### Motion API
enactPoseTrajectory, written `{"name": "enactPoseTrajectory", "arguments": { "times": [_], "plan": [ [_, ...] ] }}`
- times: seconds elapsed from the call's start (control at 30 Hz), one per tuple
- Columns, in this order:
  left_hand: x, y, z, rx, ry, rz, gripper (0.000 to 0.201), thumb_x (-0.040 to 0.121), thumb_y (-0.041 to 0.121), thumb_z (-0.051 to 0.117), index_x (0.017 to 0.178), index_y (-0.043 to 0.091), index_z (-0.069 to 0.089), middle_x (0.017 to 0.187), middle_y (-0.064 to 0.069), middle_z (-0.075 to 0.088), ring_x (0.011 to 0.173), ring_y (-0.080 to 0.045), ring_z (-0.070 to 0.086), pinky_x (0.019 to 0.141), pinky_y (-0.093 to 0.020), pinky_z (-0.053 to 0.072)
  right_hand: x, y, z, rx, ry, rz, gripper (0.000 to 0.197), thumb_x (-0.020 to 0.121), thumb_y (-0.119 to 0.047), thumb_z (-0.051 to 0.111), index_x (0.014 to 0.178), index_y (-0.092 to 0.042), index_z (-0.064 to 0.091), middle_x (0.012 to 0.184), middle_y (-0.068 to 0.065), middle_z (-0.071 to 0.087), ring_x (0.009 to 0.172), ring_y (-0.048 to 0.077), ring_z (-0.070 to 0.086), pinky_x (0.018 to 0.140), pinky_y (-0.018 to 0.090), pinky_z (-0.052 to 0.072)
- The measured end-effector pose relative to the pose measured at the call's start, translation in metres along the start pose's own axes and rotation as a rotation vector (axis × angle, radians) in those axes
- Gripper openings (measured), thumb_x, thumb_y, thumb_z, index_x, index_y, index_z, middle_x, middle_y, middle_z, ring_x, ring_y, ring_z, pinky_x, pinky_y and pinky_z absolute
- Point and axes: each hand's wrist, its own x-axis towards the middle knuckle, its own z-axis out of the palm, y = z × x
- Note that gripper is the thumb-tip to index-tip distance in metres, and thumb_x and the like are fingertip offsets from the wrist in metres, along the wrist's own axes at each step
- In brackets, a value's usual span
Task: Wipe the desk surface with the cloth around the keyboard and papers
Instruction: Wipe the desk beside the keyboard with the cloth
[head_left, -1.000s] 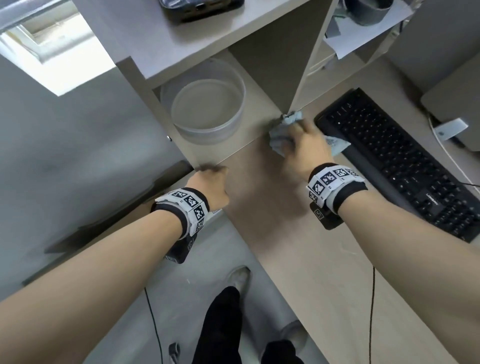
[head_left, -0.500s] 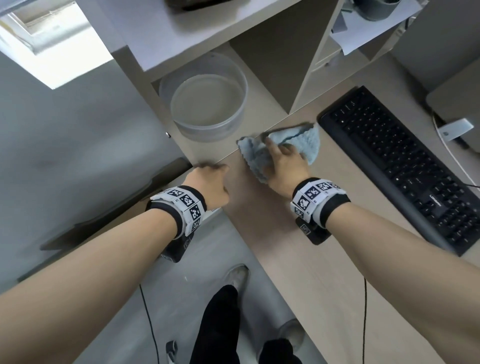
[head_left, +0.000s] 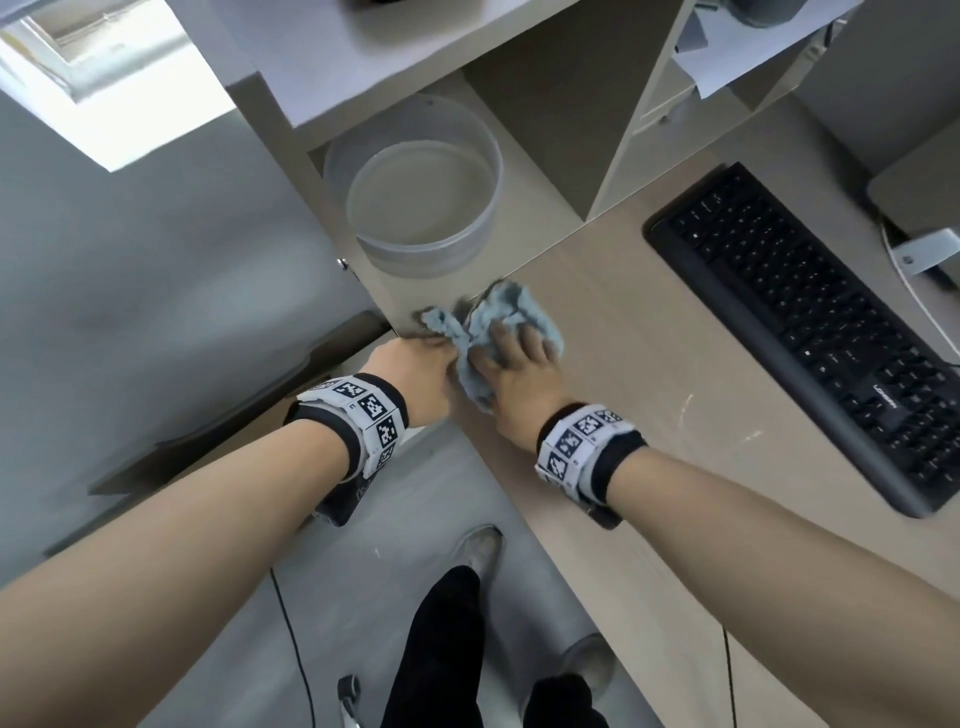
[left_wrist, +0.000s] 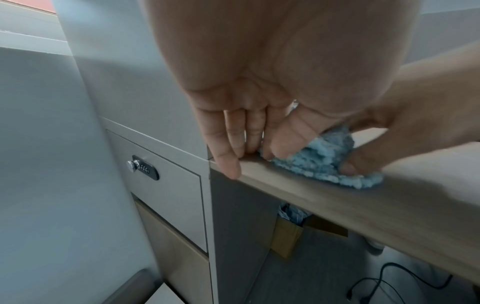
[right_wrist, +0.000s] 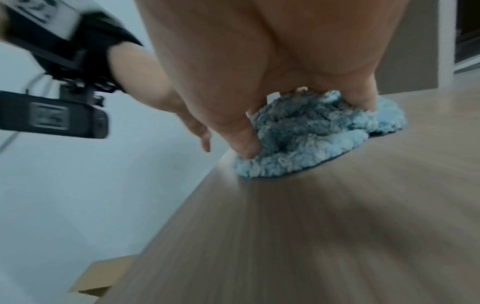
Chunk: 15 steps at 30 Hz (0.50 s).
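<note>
Cloth: the fluffy light-blue microfibre cloth (head_left: 488, 332) lay bunched on the pale wood-grain counter (head_left: 649, 364), at the corner by the front edge, just below the shelf unit
Right hand: the right hand (head_left: 519, 374) pressed down on the cloth, fingers spread over it and the thumb dug into its near edge; in the right wrist view the cloth (right_wrist: 319, 133) was crumpled under the palm
Left hand: the left hand (head_left: 415, 371) rested on the counter's front edge beside the cloth, its fingers (left_wrist: 228, 144) straight and hooked over the lip, holding nothing; its thumb touched the cloth (left_wrist: 327, 158)
Keyboard: a black full-size keyboard (head_left: 810, 322) lay well apart to the right, set at a slant on the counter
Shelf: a round translucent plastic tub (head_left: 415, 187) stood in the open grey shelf compartment behind the cloth
Papers: white sheets (head_left: 727, 62) lay on a shelf at the top right
Drawer: a grey drawer front with a combination lock (left_wrist: 144, 167) sat under the counter's left end
</note>
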Motion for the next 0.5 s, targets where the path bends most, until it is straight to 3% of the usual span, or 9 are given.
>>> {"name": "enactPoseTrajectory", "arguments": {
  "times": [0.1,0.23,0.3,0.43,0.5],
  "plan": [
    [-0.002,0.002,0.006,-0.004,-0.049,-0.044,0.048,0.075,0.022,0.048,0.124,0.021,0.053,0.140,0.000,0.052,0.121,-0.032,0.054,0.096,-0.040,0.049,-0.029,0.034,0.003,0.027,0.022,-0.047,0.067,0.087,-0.029,0.064,0.149,-0.030,0.037,0.162,0.004,0.017,0.147,0.039,0.012,0.118,0.056,0.018],
    [0.005,0.007,0.017,-0.056,-0.077,-0.132,0.045,0.071,0.022,0.053,0.115,0.015,0.049,0.149,-0.004,0.035,0.129,-0.032,0.046,0.099,-0.044,0.046,-0.050,0.110,-0.006,0.103,0.103,0.300,0.069,0.087,-0.035,0.066,0.149,-0.029,0.038,0.161,0.010,0.021,0.146,0.041,0.013,0.116,0.059,0.021],
    [0.008,0.015,0.022,-0.091,-0.075,-0.169,0.054,0.070,0.024,0.055,0.122,0.013,0.043,0.151,-0.008,0.029,0.135,-0.031,0.038,0.102,-0.045,0.044,-0.048,0.107,-0.007,0.093,0.089,0.396,0.070,0.087,-0.039,0.063,0.150,-0.032,0.033,0.161,0.011,0.015,0.145,0.044,0.011,0.116,0.059,0.020],
    [0.013,0.034,0.030,-0.122,-0.122,-0.256,0.081,0.076,0.025,0.055,0.146,0.009,0.018,0.159,-0.015,0.008,0.148,-0.033,0.005,0.114,-0.049,0.031,-0.065,0.045,0.016,0.074,0.005,0.220,0.073,0.088,-0.041,0.062,0.151,-0.034,0.027,0.163,0.010,0.006,0.146,0.046,0.006,0.116,0.062,0.015],
    [0.013,0.044,0.029,-0.143,-0.100,-0.294,0.083,0.079,0.024,0.054,0.148,0.006,0.014,0.157,-0.017,0.009,0.147,-0.036,0.007,0.115,-0.048,0.027,-0.094,0.046,0.026,0.051,-0.011,0.159,0.072,0.090,-0.033,0.060,0.152,-0.034,0.025,0.164,0.007,0.005,0.148,0.042,0.003,0.118,0.059,0.012]
  ]
}}
